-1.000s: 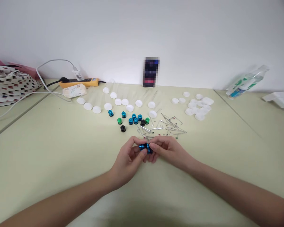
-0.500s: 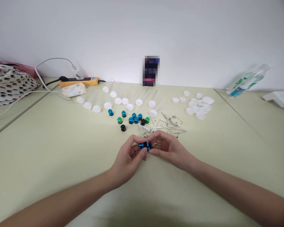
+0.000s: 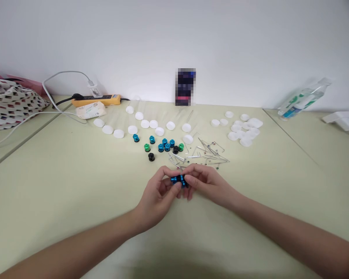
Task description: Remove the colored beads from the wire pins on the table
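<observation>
Between my two hands is a small, shiny blue-and-black fitting. My left hand pinches its left end with thumb and fingers. The right hand closes on its other end, thumb pressed on the near side, so that end is partly hidden. Just beyond my fingers lie loose L-shaped hex keys and tiny screws. Farther left stand several similar small fittings: blue ones, green ones such as this green fitting, and black ones such as this black fitting.
Behind the fittings lie clear tubes with white caps. Loose white caps cluster at the right, with a plastic bottle beyond. A phone leans on the wall. At left are an orange power strip, a tissue pack and a patterned bag.
My right thumb has shifted up onto the fitting, and the right fingertips now show lower beneath it. The left hand keeps its hold, and the things on the table have not moved.
</observation>
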Demonstrator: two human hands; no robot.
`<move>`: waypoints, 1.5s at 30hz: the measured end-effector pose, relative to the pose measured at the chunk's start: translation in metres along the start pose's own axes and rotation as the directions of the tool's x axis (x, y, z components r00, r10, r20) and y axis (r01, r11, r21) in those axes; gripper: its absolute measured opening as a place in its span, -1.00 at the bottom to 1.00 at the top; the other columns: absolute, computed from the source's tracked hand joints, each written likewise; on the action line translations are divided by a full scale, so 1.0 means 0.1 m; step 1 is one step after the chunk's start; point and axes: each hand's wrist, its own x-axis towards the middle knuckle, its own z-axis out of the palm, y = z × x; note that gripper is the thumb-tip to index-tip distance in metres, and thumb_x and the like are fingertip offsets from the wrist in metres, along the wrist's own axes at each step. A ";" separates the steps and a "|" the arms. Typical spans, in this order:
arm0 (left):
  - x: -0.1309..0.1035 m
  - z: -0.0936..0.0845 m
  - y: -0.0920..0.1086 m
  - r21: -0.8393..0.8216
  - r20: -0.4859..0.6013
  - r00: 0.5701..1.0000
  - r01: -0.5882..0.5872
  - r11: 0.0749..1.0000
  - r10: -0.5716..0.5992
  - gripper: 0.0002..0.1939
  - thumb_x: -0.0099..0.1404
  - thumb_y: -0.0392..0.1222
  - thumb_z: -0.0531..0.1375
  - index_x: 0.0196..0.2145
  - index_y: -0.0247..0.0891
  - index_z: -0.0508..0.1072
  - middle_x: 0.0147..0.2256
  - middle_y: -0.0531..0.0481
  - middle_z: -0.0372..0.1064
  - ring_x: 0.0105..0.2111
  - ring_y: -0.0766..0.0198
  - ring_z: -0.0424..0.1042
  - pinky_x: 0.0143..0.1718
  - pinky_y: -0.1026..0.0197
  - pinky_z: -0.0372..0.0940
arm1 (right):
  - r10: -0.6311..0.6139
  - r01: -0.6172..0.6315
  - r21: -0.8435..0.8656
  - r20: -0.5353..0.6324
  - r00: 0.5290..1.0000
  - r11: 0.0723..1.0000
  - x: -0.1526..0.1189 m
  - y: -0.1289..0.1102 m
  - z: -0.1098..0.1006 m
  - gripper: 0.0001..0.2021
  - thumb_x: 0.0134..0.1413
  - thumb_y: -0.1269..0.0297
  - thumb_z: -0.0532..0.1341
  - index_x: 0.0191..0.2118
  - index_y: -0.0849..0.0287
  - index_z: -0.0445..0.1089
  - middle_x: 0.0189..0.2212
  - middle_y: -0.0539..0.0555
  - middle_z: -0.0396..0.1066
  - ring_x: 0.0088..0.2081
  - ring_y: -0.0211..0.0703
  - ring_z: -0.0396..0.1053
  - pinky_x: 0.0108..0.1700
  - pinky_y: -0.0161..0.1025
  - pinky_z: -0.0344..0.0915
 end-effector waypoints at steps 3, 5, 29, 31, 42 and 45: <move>0.00 0.00 0.00 0.009 -0.007 1.000 0.012 1.000 -0.012 -0.86 0.26 -0.24 0.10 -0.20 -0.24 0.23 -0.38 0.01 0.29 -0.42 0.38 0.31 -0.41 0.28 0.20 | -0.022 0.022 -0.005 0.011 1.000 1.000 0.00 0.00 0.00 -0.77 0.10 0.21 0.16 -0.18 0.20 0.19 -0.36 0.08 0.37 -0.34 -0.21 0.40 -0.31 -0.21 0.38; 0.00 -0.01 0.00 0.002 -0.018 0.999 0.027 1.000 -0.027 -0.85 0.26 -0.23 0.11 -0.20 -0.23 0.23 -0.37 0.02 0.28 -0.44 0.40 0.29 -0.42 0.29 0.20 | -0.064 0.064 0.018 -0.015 0.998 0.998 -0.01 0.00 0.00 -0.72 0.02 0.26 0.24 -0.17 0.16 0.17 -0.29 0.06 0.35 -0.28 -0.21 0.40 -0.22 -0.18 0.38; 0.01 -0.01 0.01 0.010 -0.012 1.000 0.024 1.000 -0.024 -0.86 0.25 -0.22 0.12 -0.22 -0.23 0.22 -0.38 0.02 0.27 -0.46 0.40 0.29 -0.43 0.30 0.20 | 0.014 -0.014 0.002 -0.036 0.999 1.000 0.02 -0.04 -0.01 -0.80 0.07 0.19 0.18 -0.25 0.19 0.21 -0.37 0.05 0.33 -0.35 -0.25 0.37 -0.33 -0.25 0.38; 0.01 -0.01 0.02 0.005 -0.010 1.000 0.025 1.000 -0.025 -0.86 0.25 -0.23 0.11 -0.22 -0.23 0.22 -0.39 0.03 0.26 -0.46 0.41 0.29 -0.43 0.30 0.21 | -0.032 0.033 0.013 -0.075 0.997 0.999 0.02 -0.05 -0.02 -0.73 -0.02 0.26 0.27 -0.22 0.15 0.20 -0.28 0.05 0.32 -0.26 -0.23 0.37 -0.27 -0.25 0.38; 0.01 -0.01 0.02 -0.008 -0.030 0.999 0.031 0.999 -0.032 -0.85 0.25 -0.23 0.12 -0.22 -0.22 0.22 -0.40 0.04 0.28 -0.47 0.40 0.30 -0.43 0.29 0.21 | 0.034 -0.034 0.033 -0.009 0.999 0.999 0.03 -0.06 -0.02 -0.76 0.08 0.13 0.16 -0.22 0.18 0.21 -0.36 0.06 0.36 -0.38 -0.23 0.39 -0.39 -0.25 0.37; 0.00 -0.01 0.02 -0.004 -0.026 0.999 0.036 0.999 -0.036 -0.85 0.25 -0.22 0.12 -0.22 -0.22 0.21 -0.40 0.04 0.28 -0.47 0.40 0.30 -0.44 0.29 0.21 | 0.080 -0.080 -0.013 0.033 0.996 0.997 0.03 -0.07 -0.02 -0.75 0.17 0.11 0.05 -0.29 0.22 0.22 -0.47 0.05 0.36 -0.50 -0.28 0.36 -0.44 -0.27 0.34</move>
